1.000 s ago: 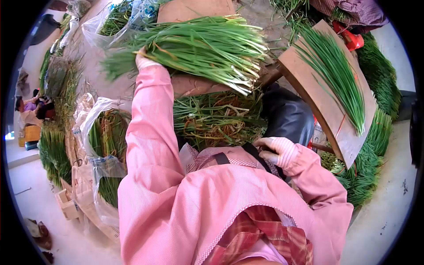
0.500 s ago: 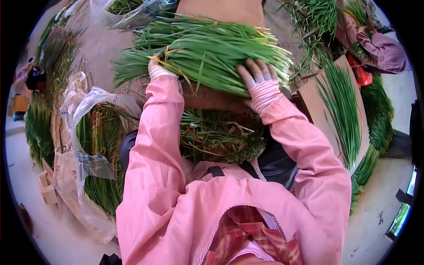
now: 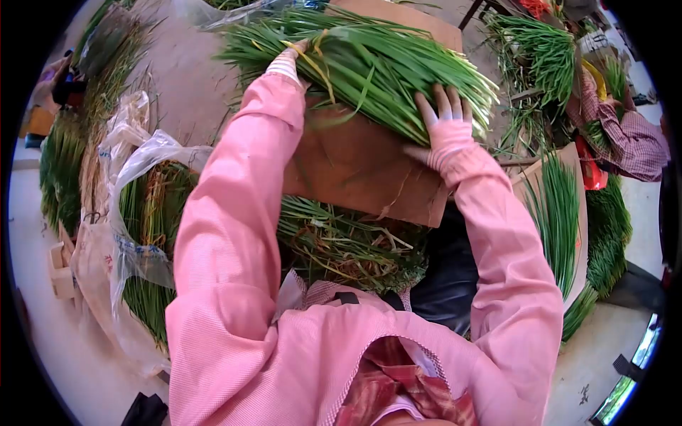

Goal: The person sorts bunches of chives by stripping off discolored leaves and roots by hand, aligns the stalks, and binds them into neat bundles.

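A thick pile of green chives (image 3: 376,67) lies across a brown cardboard sheet (image 3: 355,167), with its pale stem ends toward the right. My left hand (image 3: 290,57), in a striped cuff, is closed round the leafy side of the chives, its fingertips partly hidden among the leaves. Near the stem ends, my right hand (image 3: 446,117) rests on the close side of the pile, fingers spread and stretched out over the stalks. Its thumb points left, off the chives and over the cardboard.
Loose trimmed leaves (image 3: 348,241) lie in a heap below the cardboard. To the left stands a clear plastic bag (image 3: 153,149) with more greens. Chives on a board (image 3: 554,213) are at right. Further right is another person's checked sleeve (image 3: 632,138).
Both hands and the pile have shifted up and slightly right in view, and the pile now slants down to the right. More of the cardboard shows below it.
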The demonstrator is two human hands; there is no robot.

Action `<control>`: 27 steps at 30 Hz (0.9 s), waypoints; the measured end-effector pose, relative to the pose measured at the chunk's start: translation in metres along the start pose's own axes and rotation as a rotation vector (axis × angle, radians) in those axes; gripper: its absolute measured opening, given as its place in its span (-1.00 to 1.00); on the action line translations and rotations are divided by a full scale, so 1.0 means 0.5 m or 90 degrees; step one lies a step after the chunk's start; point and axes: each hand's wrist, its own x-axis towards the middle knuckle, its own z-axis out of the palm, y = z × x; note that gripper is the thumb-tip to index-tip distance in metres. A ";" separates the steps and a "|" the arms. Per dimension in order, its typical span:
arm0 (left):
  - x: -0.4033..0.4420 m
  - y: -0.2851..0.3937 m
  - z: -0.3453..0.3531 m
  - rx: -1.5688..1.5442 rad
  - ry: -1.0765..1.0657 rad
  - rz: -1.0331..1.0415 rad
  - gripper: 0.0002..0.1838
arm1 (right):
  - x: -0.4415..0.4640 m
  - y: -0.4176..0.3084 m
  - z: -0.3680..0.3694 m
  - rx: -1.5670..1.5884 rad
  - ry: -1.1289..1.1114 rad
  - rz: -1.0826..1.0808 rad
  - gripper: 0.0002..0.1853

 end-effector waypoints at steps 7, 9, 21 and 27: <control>-0.188 0.137 -0.269 0.155 0.286 0.074 -0.67 | -0.037 -0.044 0.013 0.011 -0.038 0.017 -0.01; -0.312 0.118 -0.350 0.204 0.263 0.270 -0.60 | -0.030 -0.046 -0.024 0.022 -0.064 -0.027 0.01; -0.597 -0.147 -0.618 0.120 0.098 0.082 -0.63 | 0.086 -0.088 -0.181 0.002 -0.201 -0.065 -0.54; -0.528 0.040 -0.667 0.092 0.007 0.085 -0.57 | 0.046 -0.424 -0.185 0.694 -0.402 -0.046 -0.72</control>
